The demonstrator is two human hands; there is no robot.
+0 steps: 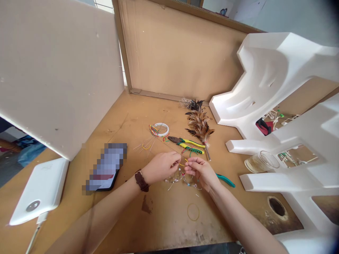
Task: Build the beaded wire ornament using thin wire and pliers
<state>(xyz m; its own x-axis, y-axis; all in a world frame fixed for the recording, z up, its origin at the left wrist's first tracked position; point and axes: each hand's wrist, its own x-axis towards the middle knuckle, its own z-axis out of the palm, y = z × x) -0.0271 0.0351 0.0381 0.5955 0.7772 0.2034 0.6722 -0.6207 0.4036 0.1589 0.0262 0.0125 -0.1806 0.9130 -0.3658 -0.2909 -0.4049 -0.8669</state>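
Observation:
My left hand (165, 165), with a brown watch strap at the wrist, has its fingers pinched on a thin yellow wire (182, 164). From the other side my right hand (200, 170) pinches the same wire between thumb and forefinger. Just beneath both hands lies a beaded wire piece (176, 179) with clear and coloured beads, partly hidden by the fingers. Pliers with yellow and green handles (189, 145) lie behind the hands. A teal-handled tool (225, 180) is partly covered by my right hand. A yellow ring (193, 212) lies nearer the front edge.
Behind are a white ring with coloured wires (161, 129) and a brown feather bundle (200, 123). A phone (107, 169) and a white power bank (39, 192) lie left. White foam (254, 146) and a glass (261, 161) stand right. Tan panels rise at the left and back.

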